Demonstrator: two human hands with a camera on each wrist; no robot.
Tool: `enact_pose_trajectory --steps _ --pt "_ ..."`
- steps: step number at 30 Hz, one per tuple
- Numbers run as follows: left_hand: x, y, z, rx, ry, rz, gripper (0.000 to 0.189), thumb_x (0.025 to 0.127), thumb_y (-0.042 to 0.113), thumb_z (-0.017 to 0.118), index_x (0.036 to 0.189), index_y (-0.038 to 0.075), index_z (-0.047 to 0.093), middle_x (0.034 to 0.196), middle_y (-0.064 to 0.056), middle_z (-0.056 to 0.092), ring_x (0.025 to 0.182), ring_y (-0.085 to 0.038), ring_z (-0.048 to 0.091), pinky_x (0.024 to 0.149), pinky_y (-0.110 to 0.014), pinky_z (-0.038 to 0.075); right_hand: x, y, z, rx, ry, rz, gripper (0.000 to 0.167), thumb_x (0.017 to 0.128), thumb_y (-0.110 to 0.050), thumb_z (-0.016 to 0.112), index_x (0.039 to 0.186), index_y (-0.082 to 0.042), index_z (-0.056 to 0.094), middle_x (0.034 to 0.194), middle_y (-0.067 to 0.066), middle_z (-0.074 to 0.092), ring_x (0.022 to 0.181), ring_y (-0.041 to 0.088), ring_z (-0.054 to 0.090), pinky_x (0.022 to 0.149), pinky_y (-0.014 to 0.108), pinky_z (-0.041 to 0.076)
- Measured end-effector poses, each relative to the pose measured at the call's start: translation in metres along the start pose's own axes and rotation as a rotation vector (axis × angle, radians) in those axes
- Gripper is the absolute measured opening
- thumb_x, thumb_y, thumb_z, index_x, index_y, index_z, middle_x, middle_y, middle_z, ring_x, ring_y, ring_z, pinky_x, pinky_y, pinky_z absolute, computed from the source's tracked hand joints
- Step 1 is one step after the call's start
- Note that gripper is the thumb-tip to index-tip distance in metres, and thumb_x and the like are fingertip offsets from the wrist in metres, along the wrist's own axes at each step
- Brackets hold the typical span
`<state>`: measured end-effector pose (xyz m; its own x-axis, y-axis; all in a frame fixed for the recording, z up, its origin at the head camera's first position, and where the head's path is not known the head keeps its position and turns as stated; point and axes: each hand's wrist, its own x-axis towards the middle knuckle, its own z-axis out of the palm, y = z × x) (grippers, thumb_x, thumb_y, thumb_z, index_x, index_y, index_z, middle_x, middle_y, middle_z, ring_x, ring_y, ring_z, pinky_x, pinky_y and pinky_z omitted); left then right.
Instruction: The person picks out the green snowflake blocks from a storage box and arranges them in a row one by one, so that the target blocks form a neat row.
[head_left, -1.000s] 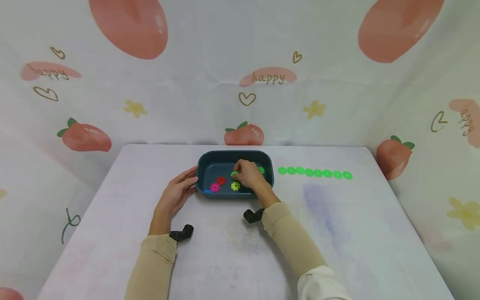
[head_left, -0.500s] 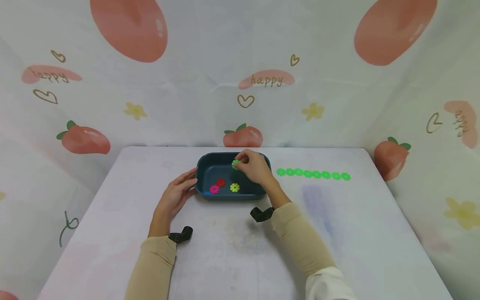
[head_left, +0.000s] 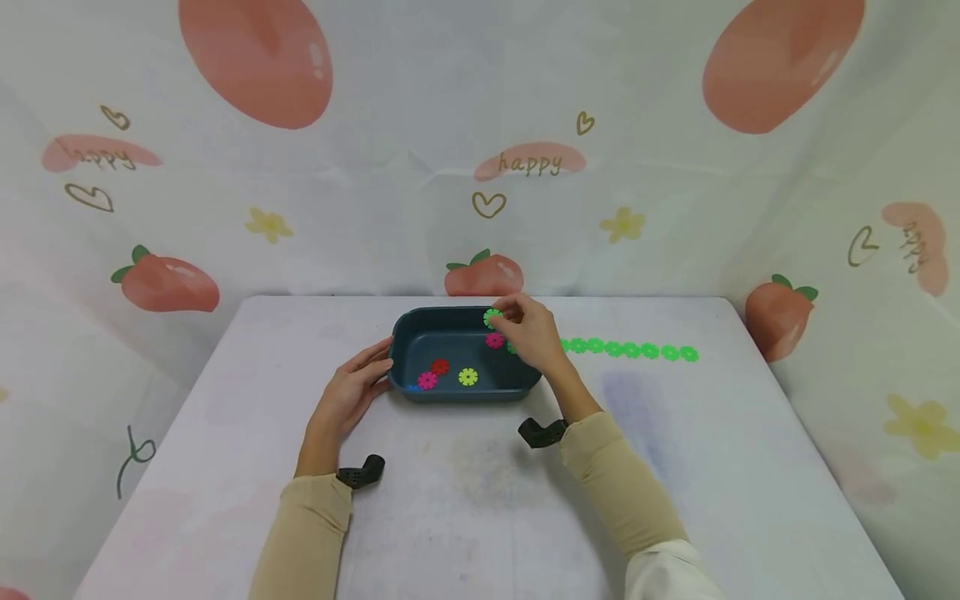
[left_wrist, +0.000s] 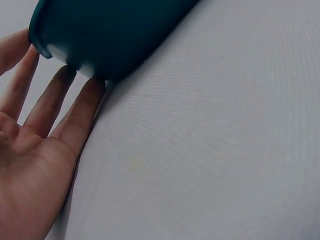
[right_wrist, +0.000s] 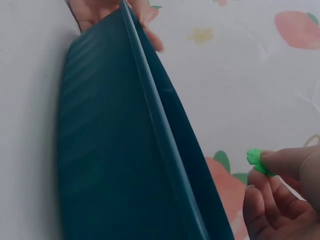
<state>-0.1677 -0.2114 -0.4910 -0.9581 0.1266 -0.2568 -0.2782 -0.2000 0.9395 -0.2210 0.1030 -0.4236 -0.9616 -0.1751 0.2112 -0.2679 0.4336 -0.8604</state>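
Observation:
A dark blue-green tray (head_left: pixel 450 396) stands toward the back of the table. At its left end my left hand (head_left: pixel 348 400) rests with long, extended fingers; in the left wrist view the fingertips touch the wall just under the rim. My right hand (head_left: pixel 534 333) is over the tray's right part, pinching a green flower-shaped disc (head_left: pixel 492 318) between thumb and fingers. Inside lie a yellow disc (head_left: pixel 468 377), a red disc (head_left: pixel 439 367), a pink disc (head_left: pixel 427 381), a second pink disc (head_left: pixel 494 341) and a blue disc (head_left: pixel 414 387). The right hand partly covers another green disc.
To the right of the tray, a row of several green discs (head_left: pixel 632 350) runs along the white table (head_left: pixel 465 500). A printed cloth (head_left: pixel 390 225) hangs behind and at both sides. Each wrist wears a black camera mount.
The right hand has lifted the green disc from the tray floor and carried it up, then to the right. A second pink disc has come into view. The left hand stays at the tray's end.

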Motion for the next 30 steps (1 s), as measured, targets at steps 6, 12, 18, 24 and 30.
enact_pose_trajectory --steps 6,12,18,24,30 --pt "-0.001 -0.001 0.000 -0.002 -0.003 -0.001 0.057 0.103 0.022 0.061 0.156 0.013 0.042 0.165 -0.009 0.035 0.139 -0.017 0.045 0.097 -0.018 0.053 -0.007 0.008 -0.007 0.025 0.055 0.030 0.023 0.096 -0.017 0.072 0.117 -0.007 0.069 0.102 0.014 0.071 0.087 0.024 0.064 0.074 0.022 0.051" --pt "-0.001 0.001 0.000 -0.008 -0.001 0.006 0.055 0.104 0.020 0.061 0.155 0.012 0.043 0.164 -0.010 0.037 0.138 -0.017 0.046 0.097 -0.018 0.054 -0.014 0.016 -0.016 0.095 0.092 0.069 0.026 0.096 -0.017 0.071 0.119 -0.006 0.070 0.106 0.017 0.068 0.090 0.023 0.064 0.074 0.018 0.052" --pt "-0.003 0.001 0.000 -0.006 -0.003 0.006 0.056 0.104 0.020 0.060 0.156 0.012 0.042 0.165 -0.010 0.036 0.140 -0.017 0.045 0.097 -0.018 0.054 -0.019 0.025 -0.022 0.173 0.144 0.065 0.028 0.095 -0.013 0.071 0.120 -0.001 0.069 0.102 0.014 0.068 0.082 0.015 0.065 0.070 0.019 0.057" --pt "-0.003 0.001 0.001 0.005 -0.002 0.004 0.057 0.104 0.022 0.061 0.157 0.013 0.042 0.166 -0.009 0.035 0.141 -0.018 0.044 0.097 -0.018 0.053 -0.023 0.036 -0.029 0.204 0.171 0.056 0.030 0.096 -0.011 0.070 0.123 0.001 0.068 0.102 0.015 0.067 0.080 0.010 0.065 0.071 0.017 0.058" --pt "-0.002 0.000 0.001 0.000 0.005 -0.004 0.057 0.103 0.023 0.062 0.156 0.015 0.043 0.165 -0.007 0.036 0.140 -0.016 0.045 0.097 -0.018 0.053 -0.032 0.023 -0.046 0.193 0.147 0.134 0.035 0.098 -0.011 0.067 0.130 0.004 0.064 0.113 0.025 0.065 0.095 0.034 0.069 0.083 0.029 0.062"
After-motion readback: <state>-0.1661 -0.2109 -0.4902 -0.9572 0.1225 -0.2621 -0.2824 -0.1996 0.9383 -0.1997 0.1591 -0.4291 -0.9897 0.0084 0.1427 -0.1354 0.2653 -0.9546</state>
